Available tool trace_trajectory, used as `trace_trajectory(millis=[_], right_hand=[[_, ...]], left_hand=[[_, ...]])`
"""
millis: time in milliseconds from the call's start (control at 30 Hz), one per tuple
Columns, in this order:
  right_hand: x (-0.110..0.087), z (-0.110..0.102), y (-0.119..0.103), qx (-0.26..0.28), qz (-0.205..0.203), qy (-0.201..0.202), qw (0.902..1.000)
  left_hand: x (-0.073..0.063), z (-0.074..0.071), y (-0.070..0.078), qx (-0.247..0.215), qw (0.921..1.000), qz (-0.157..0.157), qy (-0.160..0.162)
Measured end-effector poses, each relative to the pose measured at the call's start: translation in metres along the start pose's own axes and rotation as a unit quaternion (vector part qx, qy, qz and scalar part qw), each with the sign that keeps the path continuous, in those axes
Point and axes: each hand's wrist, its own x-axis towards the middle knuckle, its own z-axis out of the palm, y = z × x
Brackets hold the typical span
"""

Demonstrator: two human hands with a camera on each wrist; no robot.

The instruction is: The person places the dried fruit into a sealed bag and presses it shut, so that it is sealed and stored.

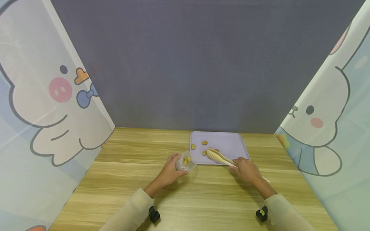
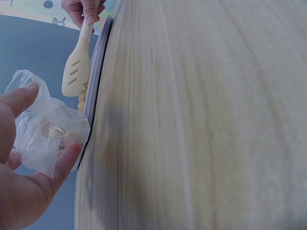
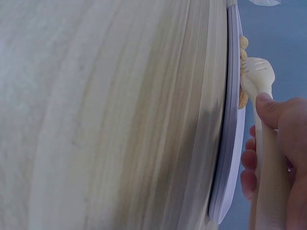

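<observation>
My left hand holds a clear plastic bag up by its side, thumb and fingers around it; a few small yellow-brown round pieces lie inside. In my right hand is a pair of cream-coloured tongs with slotted heads, gripped along the arms. The tong heads are down over the lilac tray, among several more of the round pieces. In the left wrist view, the bag hangs close by the tray's edge, its mouth loosely spread.
The tray stands at the back of a wood-grain table, near a dark grey panel. Cartoon-printed sheets flank the table left and right. Small black devices are worn at both sleeves.
</observation>
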Motion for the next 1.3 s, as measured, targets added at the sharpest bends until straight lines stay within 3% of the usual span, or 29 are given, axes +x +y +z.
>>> trace_trajectory(millis=[500,1300], right_hand=[[0.002,-0.005,0.0,0.006,0.001,0.001,1.0],[0.006,-0.018,-0.015,0.0,-0.045,0.056,0.9974]], left_hand=[[0.001,0.0,-0.002,0.005,1.0,0.005,0.002],[0.001,0.002,-0.004,0.005,1.0,0.002,0.0]])
